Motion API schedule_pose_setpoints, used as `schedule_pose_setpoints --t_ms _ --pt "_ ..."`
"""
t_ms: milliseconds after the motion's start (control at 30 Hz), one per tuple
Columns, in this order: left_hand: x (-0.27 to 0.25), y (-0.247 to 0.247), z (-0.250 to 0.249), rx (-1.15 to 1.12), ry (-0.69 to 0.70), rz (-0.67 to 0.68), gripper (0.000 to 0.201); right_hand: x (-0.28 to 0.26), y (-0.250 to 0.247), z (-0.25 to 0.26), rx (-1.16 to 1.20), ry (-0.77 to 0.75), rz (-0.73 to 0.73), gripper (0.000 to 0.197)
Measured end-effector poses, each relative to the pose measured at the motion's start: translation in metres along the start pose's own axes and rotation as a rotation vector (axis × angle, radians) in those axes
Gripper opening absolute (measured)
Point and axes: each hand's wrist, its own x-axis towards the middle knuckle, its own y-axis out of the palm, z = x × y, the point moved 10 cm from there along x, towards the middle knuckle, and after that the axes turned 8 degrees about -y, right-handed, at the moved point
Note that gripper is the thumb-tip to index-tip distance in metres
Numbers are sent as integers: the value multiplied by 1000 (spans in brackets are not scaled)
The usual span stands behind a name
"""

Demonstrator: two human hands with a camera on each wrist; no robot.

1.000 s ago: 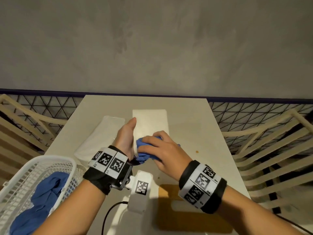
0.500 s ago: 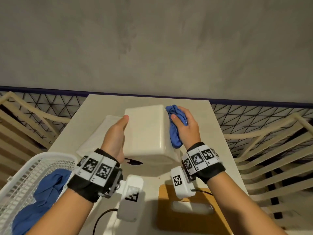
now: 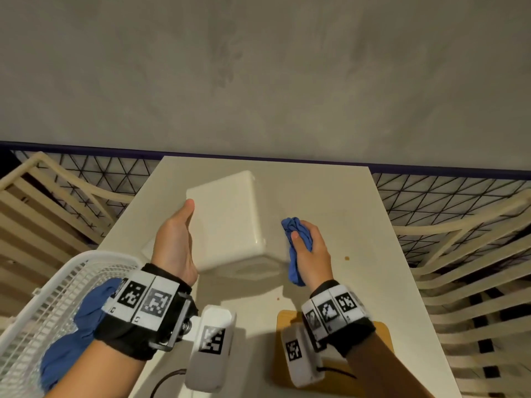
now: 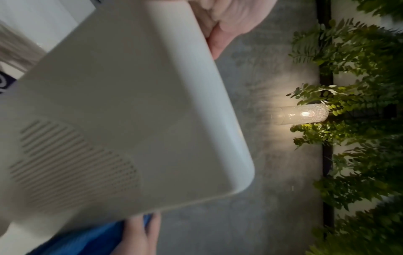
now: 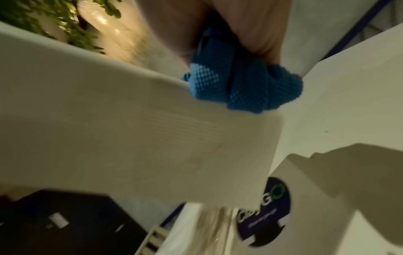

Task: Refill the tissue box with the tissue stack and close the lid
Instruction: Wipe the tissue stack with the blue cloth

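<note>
My left hand grips the white plastic tissue box and holds it tilted above the table, thumb on its upper left edge. In the left wrist view the box fills the frame, its ribbed face turned to the camera. My right hand clutches a bunched blue cloth just right of the box, apart from it. The right wrist view shows the cloth close to the box's edge. A wrapped white tissue stack peeks out behind my left hand. The wooden lid lies near the front edge under my right wrist.
A white plastic basket with blue cloths stands at the table's front left. The table is narrow, with a grey wall behind it and slatted frames on both sides. A cable runs off the front edge.
The box has come up off the table and tipped to the left in my left hand. My right hand with the cloth left the box's right side and dropped back toward me.
</note>
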Motion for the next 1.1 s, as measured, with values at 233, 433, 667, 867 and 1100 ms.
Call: schedule_pose_setpoints --t_ms 233,433,667,867,1100 --pt "2 2 9 148 163 -197 24 -47 27 44 209 -30 99 27" --pt "17 35 12 459 205 -146 14 -33 -1 52 175 -16 78 28" --pt "39 119 92 1173 -50 497 76 10 -54 -46 186 336 -104 34" --pt "56 144 139 1539 29 517 83 10 -102 -86 225 353 -226 44" --pt "78 150 208 1944 98 549 85 -3 -145 -94 292 379 -258 23"
